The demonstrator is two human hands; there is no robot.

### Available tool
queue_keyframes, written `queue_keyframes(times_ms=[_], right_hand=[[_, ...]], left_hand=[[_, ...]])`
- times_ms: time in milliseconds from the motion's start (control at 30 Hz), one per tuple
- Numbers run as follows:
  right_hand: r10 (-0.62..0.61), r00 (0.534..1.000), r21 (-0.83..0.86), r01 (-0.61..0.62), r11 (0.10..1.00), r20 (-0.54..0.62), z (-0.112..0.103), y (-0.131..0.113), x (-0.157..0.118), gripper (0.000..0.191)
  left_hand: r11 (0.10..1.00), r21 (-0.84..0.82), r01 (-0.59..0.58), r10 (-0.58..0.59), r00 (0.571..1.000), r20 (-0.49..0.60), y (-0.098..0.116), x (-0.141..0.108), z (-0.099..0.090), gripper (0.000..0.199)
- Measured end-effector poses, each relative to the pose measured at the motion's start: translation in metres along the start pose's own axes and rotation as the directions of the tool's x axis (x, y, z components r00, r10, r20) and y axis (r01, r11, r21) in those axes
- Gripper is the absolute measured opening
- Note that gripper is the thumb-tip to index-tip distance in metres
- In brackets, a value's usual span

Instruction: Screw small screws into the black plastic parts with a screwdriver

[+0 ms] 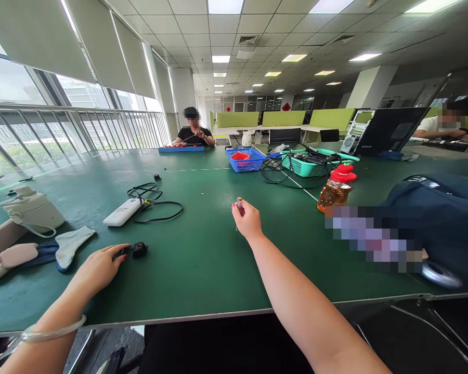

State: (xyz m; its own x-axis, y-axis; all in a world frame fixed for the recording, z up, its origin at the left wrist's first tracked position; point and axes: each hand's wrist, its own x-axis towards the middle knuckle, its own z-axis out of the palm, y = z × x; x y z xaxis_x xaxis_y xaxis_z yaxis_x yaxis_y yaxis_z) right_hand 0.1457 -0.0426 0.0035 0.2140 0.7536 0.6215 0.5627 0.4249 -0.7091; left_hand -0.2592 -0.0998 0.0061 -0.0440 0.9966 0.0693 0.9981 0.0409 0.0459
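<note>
My right hand (247, 221) is closed in a fist over the middle of the green table. In it is a small screwdriver (239, 199), its handle end showing above the fingers and a thin shaft pointing down below them. Low over the table on the left, my left hand (101, 266) has its thumb and fingers around a small black piece (120, 253), mostly hidden. Just right of those fingertips sits a small black block-like part (139, 249); I cannot tell whether they touch.
Left lie a white power bank (122, 212) with a black cable (171, 215), a cloth (72, 246) and a beige bottle (33, 208). Beyond are a blue basket (245, 163) and green basket (304, 166). A red-capped bottle (335, 189) and dark bag (448, 223) stand right. A person (193, 132) sits opposite.
</note>
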Motion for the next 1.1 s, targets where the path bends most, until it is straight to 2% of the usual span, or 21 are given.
queue_keyframes(times_ms=[100, 200, 333, 400, 467, 600, 733, 1000, 1100], right_hand=[[0.003, 1.0, -0.001, -0.003, 1.0, -0.003, 0.0, 0.0, 0.0, 0.027], [0.003, 1.0, 0.002, -0.003, 1.0, 0.001, 0.0, -0.001, -0.001, 0.027], [0.004, 1.0, 0.004, -0.004, 1.0, 0.004, -0.001, 0.0, 0.0, 0.026], [0.005, 1.0, 0.004, -0.005, 1.0, 0.003, -0.001, 0.0, 0.0, 0.027], [0.006, 1.0, 0.006, -0.006, 1.0, 0.005, -0.001, -0.001, 0.0, 0.027], [0.009, 1.0, 0.006, -0.009, 1.0, 0.004, -0.002, -0.002, 0.0, 0.027], [0.007, 1.0, 0.003, -0.007, 1.0, 0.001, -0.001, -0.001, 0.0, 0.027], [0.005, 1.0, 0.004, -0.005, 1.0, 0.003, -0.001, -0.001, 0.0, 0.027], [0.005, 1.0, 0.001, -0.005, 1.0, -0.001, -0.001, 0.0, 0.0, 0.026]], left_hand=[[1.0, 0.011, 0.011, -0.011, 0.999, -0.03, 0.004, -0.005, -0.008, 0.056], [0.997, -0.072, -0.017, 0.008, 0.992, -0.126, 0.009, -0.006, -0.014, 0.057], [0.943, -0.171, -0.287, 0.243, 0.94, -0.239, 0.013, -0.006, -0.017, 0.053], [0.904, -0.169, -0.393, 0.351, 0.908, -0.231, 0.015, -0.005, -0.017, 0.051], [0.883, -0.162, -0.441, 0.414, 0.894, -0.174, 0.016, -0.002, -0.016, 0.05], [0.884, -0.162, -0.438, 0.436, 0.899, -0.046, 0.015, 0.003, -0.015, 0.049], [0.891, -0.172, -0.421, 0.429, 0.903, 0.013, 0.012, 0.002, -0.017, 0.047], [0.885, -0.204, -0.419, 0.427, 0.904, -0.007, 0.016, 0.004, -0.016, 0.043], [0.88, -0.209, -0.426, 0.431, 0.902, -0.024, 0.016, 0.007, -0.018, 0.049]])
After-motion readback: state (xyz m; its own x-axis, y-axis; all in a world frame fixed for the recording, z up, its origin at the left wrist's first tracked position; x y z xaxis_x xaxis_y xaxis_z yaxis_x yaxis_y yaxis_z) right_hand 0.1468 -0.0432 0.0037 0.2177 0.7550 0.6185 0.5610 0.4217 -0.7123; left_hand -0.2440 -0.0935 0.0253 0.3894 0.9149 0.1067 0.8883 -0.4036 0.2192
